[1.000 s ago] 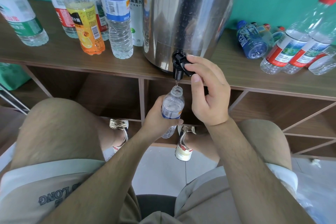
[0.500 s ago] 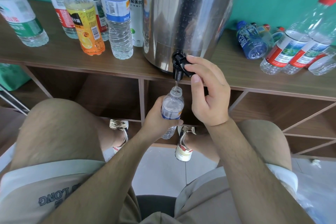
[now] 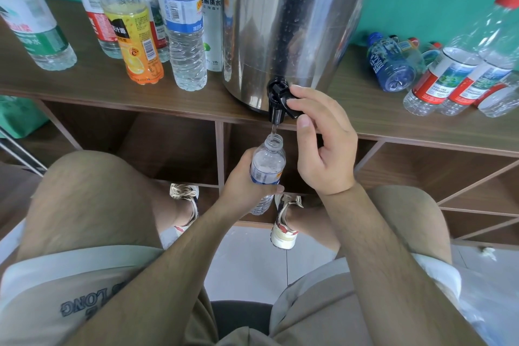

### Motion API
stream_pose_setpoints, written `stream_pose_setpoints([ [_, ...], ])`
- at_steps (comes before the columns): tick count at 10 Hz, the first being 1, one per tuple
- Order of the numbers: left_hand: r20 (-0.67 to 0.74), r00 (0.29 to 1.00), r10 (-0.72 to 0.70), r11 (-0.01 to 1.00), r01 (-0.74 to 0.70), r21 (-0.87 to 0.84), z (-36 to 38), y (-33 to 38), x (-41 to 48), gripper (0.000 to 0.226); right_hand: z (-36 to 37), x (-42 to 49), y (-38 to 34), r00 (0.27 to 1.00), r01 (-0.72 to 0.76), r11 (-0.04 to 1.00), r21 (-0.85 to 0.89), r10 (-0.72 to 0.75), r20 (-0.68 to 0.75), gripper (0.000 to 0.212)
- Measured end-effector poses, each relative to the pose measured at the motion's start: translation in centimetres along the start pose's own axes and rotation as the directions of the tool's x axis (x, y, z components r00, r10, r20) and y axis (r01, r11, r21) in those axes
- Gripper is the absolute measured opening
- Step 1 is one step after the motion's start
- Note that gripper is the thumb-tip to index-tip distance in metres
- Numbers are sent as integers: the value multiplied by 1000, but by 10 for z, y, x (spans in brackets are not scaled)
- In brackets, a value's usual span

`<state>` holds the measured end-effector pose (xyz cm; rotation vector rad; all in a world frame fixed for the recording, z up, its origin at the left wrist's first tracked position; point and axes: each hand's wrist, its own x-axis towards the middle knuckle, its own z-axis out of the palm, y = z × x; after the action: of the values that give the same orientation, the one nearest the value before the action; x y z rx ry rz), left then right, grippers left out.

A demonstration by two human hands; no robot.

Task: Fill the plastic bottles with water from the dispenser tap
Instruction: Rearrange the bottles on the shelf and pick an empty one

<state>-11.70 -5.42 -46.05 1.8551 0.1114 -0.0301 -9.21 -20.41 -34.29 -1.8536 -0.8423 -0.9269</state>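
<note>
Water streams from the tap (image 3: 276,102) into the nearly full bottle (image 3: 267,163).

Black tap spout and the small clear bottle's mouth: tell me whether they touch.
Apart. Head view shows a gap between the black tap spout and the mouth of the small clear plastic bottle, crossed only by water.

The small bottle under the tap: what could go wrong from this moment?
1. The small bottle has a narrow mouth, tilted under the thin stream; if the left hand drifts, water may fall on the shoe below.
2. The water level is hard to read; if the right hand releases the tap lever late, it may overflow.
</note>
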Motion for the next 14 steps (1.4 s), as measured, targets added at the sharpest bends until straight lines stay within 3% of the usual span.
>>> stream_pose_setpoints([
  [10, -28, 1000, -2, 1000, 1, -28, -1, -1, -2, 82, -4, 0, -4, 997, -20, 1000, 19, 19, 75, 27],
  [14, -30, 1000, 7, 999, -8, -38, -2, 3, -3, 82, -2, 0, 2, 993, 44, 998, -33, -40, 115, 28],
])
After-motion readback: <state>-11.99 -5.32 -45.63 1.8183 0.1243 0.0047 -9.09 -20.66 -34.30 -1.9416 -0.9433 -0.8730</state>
